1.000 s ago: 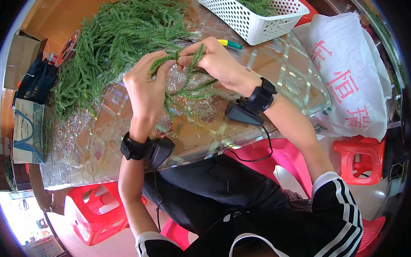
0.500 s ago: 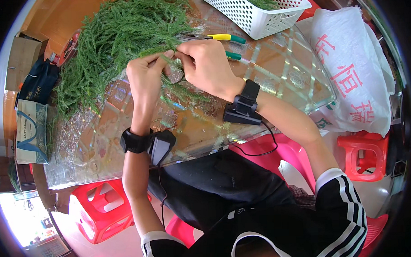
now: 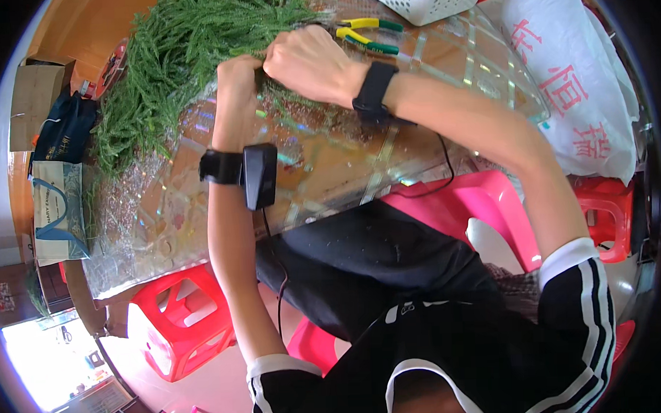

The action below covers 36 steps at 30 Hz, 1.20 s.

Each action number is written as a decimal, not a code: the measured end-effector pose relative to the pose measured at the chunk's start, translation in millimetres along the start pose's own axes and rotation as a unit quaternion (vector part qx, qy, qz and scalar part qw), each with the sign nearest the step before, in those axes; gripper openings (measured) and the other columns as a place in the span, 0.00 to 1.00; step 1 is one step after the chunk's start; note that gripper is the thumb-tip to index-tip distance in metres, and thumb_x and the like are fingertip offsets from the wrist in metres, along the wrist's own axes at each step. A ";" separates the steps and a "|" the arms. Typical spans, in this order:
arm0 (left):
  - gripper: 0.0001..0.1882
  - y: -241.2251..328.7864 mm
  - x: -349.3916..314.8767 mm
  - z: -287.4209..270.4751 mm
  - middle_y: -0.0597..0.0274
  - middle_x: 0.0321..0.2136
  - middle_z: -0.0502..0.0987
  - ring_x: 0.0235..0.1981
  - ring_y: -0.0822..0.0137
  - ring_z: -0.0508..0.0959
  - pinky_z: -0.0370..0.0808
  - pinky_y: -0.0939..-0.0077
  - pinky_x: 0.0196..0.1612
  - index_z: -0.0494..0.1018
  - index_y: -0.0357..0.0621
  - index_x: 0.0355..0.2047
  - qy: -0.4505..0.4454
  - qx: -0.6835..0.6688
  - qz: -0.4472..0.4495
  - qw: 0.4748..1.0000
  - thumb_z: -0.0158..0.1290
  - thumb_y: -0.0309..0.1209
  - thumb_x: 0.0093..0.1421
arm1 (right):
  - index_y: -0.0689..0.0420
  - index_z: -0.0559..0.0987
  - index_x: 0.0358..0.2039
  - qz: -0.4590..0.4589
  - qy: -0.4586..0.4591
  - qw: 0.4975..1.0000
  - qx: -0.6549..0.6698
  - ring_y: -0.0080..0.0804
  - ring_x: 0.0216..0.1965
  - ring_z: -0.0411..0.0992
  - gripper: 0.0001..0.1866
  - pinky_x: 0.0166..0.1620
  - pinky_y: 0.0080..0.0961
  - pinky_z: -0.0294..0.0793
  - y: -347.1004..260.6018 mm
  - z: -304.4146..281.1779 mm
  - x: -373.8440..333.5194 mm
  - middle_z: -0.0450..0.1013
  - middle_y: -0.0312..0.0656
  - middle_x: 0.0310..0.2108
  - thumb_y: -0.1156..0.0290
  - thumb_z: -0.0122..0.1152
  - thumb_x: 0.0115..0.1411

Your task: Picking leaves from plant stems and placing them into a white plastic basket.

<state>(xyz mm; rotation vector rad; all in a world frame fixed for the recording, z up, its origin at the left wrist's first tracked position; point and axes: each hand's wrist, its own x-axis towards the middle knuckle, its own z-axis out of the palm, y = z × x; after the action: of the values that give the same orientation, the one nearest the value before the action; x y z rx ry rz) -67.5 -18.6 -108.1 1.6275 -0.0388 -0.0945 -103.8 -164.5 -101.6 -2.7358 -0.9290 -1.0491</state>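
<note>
My left hand (image 3: 235,82) and my right hand (image 3: 309,65) meet at the front edge of a big heap of feathery green sprigs (image 3: 194,44). Both are closed, knuckles up, with the fingertips turned away from view. Half a second ago a thin green sprig showed pinched between them; now the hands cover it. Just beyond the right hand lie pliers with yellow and green handles (image 3: 371,23), their jaws near the greenery. Each wrist wears a black strap with a small device and cable.
A clear-covered table (image 3: 171,237) bears scattered green bits. At the back right stands a white perforated basket (image 3: 429,5), beside a stuffed white plastic bag (image 3: 558,60). Bags, including a paper one (image 3: 61,241), line the left side. Red stools (image 3: 178,325) stand below the table.
Both hands have shifted up and away from me, turning so their backs hide the fingertips. The view has tilted, so the basket sits higher and partly out of frame.
</note>
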 end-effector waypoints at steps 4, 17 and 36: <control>0.05 -18.7 16.7 -9.5 0.60 0.18 0.72 0.19 0.73 0.67 0.62 0.78 0.25 0.71 0.30 0.18 -0.002 -0.033 -0.036 0.999 0.45 0.17 0.47 | 0.57 0.77 0.16 -0.078 0.016 0.997 -0.004 0.37 0.20 0.74 0.03 0.21 0.32 0.71 0.1 9.4 7.4 0.71 0.44 0.16 0.74 0.55 0.41; 0.08 7.4 0.1 -2.5 0.58 0.27 0.77 0.26 0.70 0.73 0.68 0.79 0.35 0.75 0.29 0.30 -0.025 0.111 0.154 0.981 0.50 0.24 0.54 | 0.56 0.79 0.26 0.232 -0.122 0.947 0.187 0.42 0.26 0.74 0.13 0.30 0.32 0.72 40.5 -13.9 29.8 0.74 0.44 0.19 0.58 0.60 0.47; 0.27 15.1 -28.9 17.3 0.65 0.26 0.72 0.26 0.74 0.66 0.62 0.81 0.32 0.73 0.39 0.31 -0.239 0.034 0.012 0.970 0.36 0.51 0.63 | 0.58 0.74 0.41 0.062 -0.034 0.904 0.421 0.32 0.34 0.71 0.19 0.39 0.26 0.70 67.5 -18.6 -46.2 0.71 0.41 0.33 0.80 0.59 0.45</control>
<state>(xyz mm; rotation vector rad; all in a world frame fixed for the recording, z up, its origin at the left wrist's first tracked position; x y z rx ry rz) -97.3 -34.2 -92.9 1.6399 -0.4369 -0.4700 -103.9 -248.3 -106.6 -2.0610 -0.9108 -0.3731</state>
